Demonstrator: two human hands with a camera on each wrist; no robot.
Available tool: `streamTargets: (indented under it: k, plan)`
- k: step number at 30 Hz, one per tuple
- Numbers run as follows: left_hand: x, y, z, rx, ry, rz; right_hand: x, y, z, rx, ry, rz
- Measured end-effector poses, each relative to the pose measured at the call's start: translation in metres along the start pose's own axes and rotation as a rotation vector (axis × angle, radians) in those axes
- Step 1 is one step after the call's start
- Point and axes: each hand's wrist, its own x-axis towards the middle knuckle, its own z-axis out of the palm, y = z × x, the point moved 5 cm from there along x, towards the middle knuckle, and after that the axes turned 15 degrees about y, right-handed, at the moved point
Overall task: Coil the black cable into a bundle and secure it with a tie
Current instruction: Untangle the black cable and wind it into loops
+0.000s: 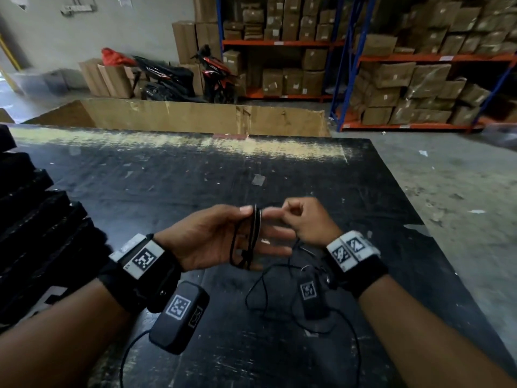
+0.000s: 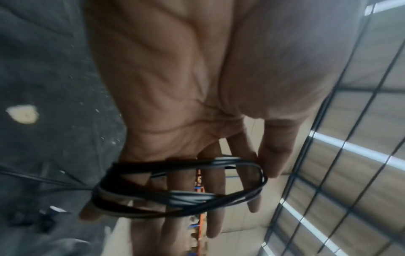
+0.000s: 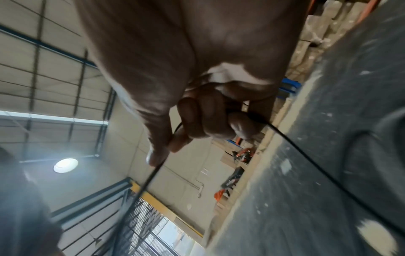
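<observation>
My left hand (image 1: 215,239) is held out palm up above the surface (image 1: 167,177), fingers (image 2: 215,199) nearly straight, with several loops of the black cable (image 1: 253,236) wound around them and my thumb pressing the top of the coil against my index finger. Just beside it, my right hand (image 1: 305,219) is curled, thumb and fingers (image 3: 197,124) pinching the loose run of that cable, which drops below both hands and trails in slack curves across the surface.

Past my fingers, beyond the far edge of the dark, scuffed surface, stands a big open cardboard box (image 1: 207,116); I cannot see what it holds. Farther off, shelves (image 1: 307,43) carry stacked cartons, and motorbikes (image 1: 173,77) are parked by the wall.
</observation>
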Motion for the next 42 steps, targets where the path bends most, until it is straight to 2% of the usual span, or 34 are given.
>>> streamTargets:
  k: [3, 7, 12, 16, 19, 22, 25, 28, 31, 34, 36, 39, 40, 42]
  plan:
    - [0.002, -0.013, -0.008, 0.063, 0.128, -0.058, 0.007, -0.045, -0.013, -0.031, -0.043, -0.095]
    - [0.008, -0.011, -0.026, 0.119, 0.311, -0.037, -0.002, -0.082, -0.016, -0.059, -0.101, -0.144]
    - [0.007, 0.003, -0.049, 0.121, 0.491, 0.086, -0.026, -0.097, -0.013, -0.066, -0.078, -0.224]
    - [0.006, 0.02, -0.06, 0.037, 0.559, 0.206, -0.049, -0.086, -0.003, 0.078, -0.095, -0.217]
    - [0.005, 0.035, -0.053, -0.055, 0.504, 0.289, -0.061, -0.059, 0.012, 0.159, -0.139, -0.134]
    - [0.005, 0.053, -0.039, -0.163, 0.399, 0.381, -0.071, -0.024, 0.029, 0.304, -0.229, 0.064]
    - [0.004, 0.07, -0.027, -0.254, 0.294, 0.439, -0.08, 0.005, 0.042, 0.353, -0.271, 0.177]
    - [0.003, 0.076, -0.015, -0.294, 0.191, 0.455, -0.082, 0.025, 0.047, 0.433, -0.31, 0.292]
    - [0.001, 0.071, -0.003, -0.32, 0.031, 0.41, -0.077, 0.034, 0.047, 0.626, -0.427, 0.447]
    - [-0.007, 0.054, 0.007, -0.369, -0.121, 0.311, -0.072, 0.034, 0.042, 0.668, -0.48, 0.475]
    - [-0.008, 0.033, 0.019, -0.325, -0.174, 0.218, -0.07, 0.037, 0.028, 0.622, -0.399, 0.507]
    - [-0.007, 0.0, 0.016, -0.155, -0.115, 0.064, -0.041, 0.021, 0.011, 0.445, -0.207, 0.452]
    - [-0.005, -0.011, 0.012, -0.086, -0.084, 0.02, -0.03, 0.011, 0.006, 0.346, -0.183, 0.392]
    - [0.0, -0.024, 0.001, 0.019, 0.015, -0.047, -0.016, -0.016, 0.004, 0.08, -0.24, 0.23]
